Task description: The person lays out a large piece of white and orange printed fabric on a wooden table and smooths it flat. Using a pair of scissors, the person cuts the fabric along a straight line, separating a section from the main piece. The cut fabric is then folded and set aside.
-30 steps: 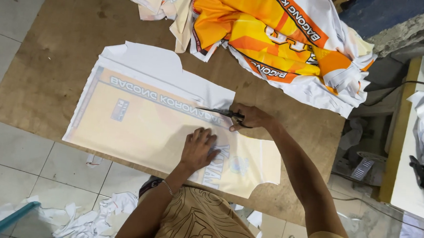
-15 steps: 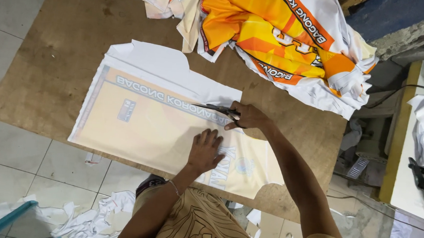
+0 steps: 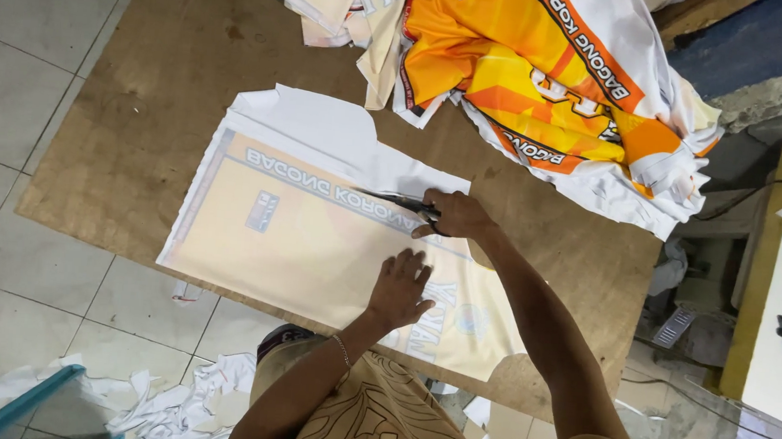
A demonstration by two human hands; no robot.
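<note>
The right hand (image 3: pixel 454 217) is covering the handles of the scissors (image 3: pixel 399 201); the left hand (image 3: pixel 400 289) is hiding part of the printed fabric panel (image 3: pixel 298 231). The orange fabric pile (image 3: pixel 529 82) is running past the top edge, and a blue bin (image 3: pixel 15 409) is being cropped bottom-left.

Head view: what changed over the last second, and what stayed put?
Little changed. The right hand kept the scissors shut in its grip at the cut line on the pale printed fabric sheet, with no clear advance. The left hand stayed flat on the sheet. The orange fabric pile and the board did not move; only the camera shifted slightly.
</note>
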